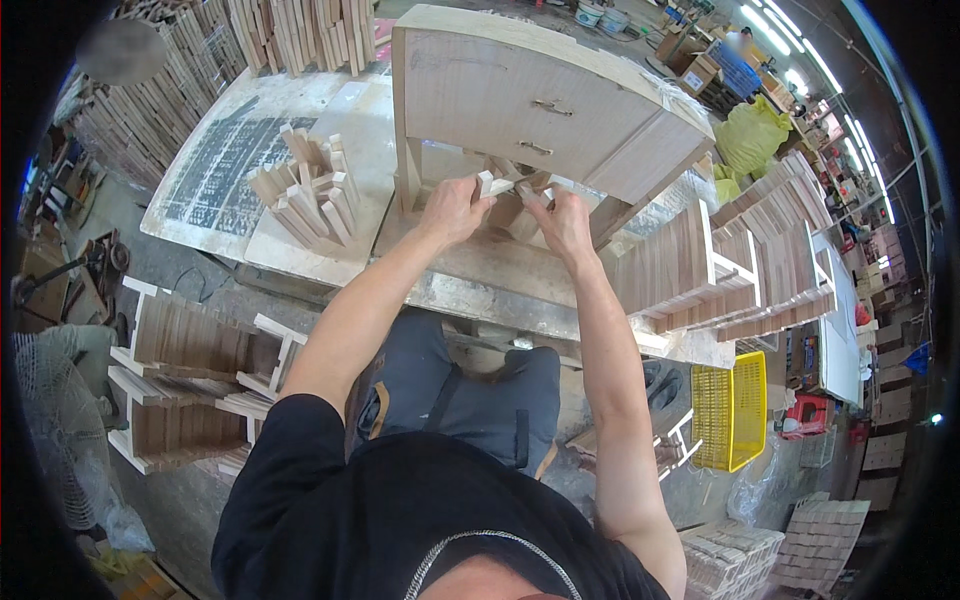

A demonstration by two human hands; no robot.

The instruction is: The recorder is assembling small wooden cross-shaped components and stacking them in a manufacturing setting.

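Observation:
A pale wooden cabinet [500,85] with drawer fronts and small metal fittings stands on the workbench [480,285] in front of me. Just below its lower edge, my left hand [455,212] is closed around a short pale wooden strip [488,185]. My right hand [564,224] is close beside it on the right, fingers pinched together near the strip's far end. What the right fingers grip is too small to make out. Brownish wooden parts show behind the hands, partly hidden by them.
Several upright wooden sticks [315,190] form a bundle on the bench at left. Stacked wooden panels [665,265] stand at right, and more panels [190,380] lie below left. A yellow plastic crate [728,412] sits on the floor. A person in blue [735,72] is far off.

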